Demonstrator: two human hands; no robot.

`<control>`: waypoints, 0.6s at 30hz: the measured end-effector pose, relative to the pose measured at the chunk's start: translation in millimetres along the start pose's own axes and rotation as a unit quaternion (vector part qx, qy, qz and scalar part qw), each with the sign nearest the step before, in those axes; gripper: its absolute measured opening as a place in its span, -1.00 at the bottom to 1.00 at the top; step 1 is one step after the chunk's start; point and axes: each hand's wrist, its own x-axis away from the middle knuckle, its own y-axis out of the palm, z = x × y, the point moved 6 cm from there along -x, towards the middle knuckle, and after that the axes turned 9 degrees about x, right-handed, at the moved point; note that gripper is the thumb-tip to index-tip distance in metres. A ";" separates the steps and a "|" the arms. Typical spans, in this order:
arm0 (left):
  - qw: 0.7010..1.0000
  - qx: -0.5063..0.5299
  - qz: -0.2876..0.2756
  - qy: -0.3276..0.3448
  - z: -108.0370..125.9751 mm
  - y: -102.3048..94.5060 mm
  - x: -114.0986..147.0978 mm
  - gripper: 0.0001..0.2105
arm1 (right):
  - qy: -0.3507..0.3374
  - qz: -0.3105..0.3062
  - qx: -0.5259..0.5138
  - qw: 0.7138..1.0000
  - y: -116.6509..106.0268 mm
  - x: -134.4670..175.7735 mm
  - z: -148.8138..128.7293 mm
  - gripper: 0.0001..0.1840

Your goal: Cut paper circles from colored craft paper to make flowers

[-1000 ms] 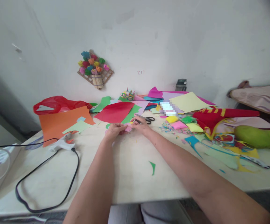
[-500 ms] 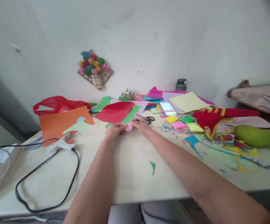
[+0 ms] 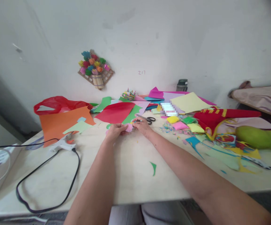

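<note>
Over the middle of the table my left hand is closed, its thumb and fingers pinching a small pink paper piece with a wavy edge. My right hand is closed too, its fingertips at the right edge of that piece. A tiny yellow bit shows at those fingertips; what exactly they grip is too small to tell. Just behind the right hand lie black-handled scissors, partly covered by it. Beside the left hand a bit of green paper peeks out.
At the left lie a white glue gun with a looping black cord and an orange sheet. Red paper is behind the hands. Clay packets, paper scraps and a green pouch are at the right; a green scrap lies in front.
Both hands stay in nearly the same place, still at the pink paper piece. The right fingers shift very slightly; the view moves a touch.
</note>
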 end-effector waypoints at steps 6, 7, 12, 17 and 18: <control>1.000 0.006 -0.006 0.007 0.8 0.8 0.8 -0.67 | 0.016 0.027 -0.028 0.999 -5.0 1.8 -0.9 -0.84; 1.000 0.004 -0.008 0.010 0.7 0.8 0.7 -0.66 | 0.009 0.029 -0.029 0.999 -5.4 1.8 -1.2 -0.84; 1.000 0.005 -0.017 0.009 -1.0 1.5 -0.2 -0.67 | -0.014 0.035 -0.032 0.999 -4.7 0.1 1.5 -0.84; 1.000 0.005 -0.018 0.012 0.7 3.5 0.3 -0.66 | -0.062 0.057 -0.006 0.996 -5.1 -0.1 0.2 -0.84; 1.000 0.007 -0.018 0.010 1.2 4.0 0.5 -0.66 | -0.067 0.059 0.000 0.996 -4.8 -0.1 0.2 -0.84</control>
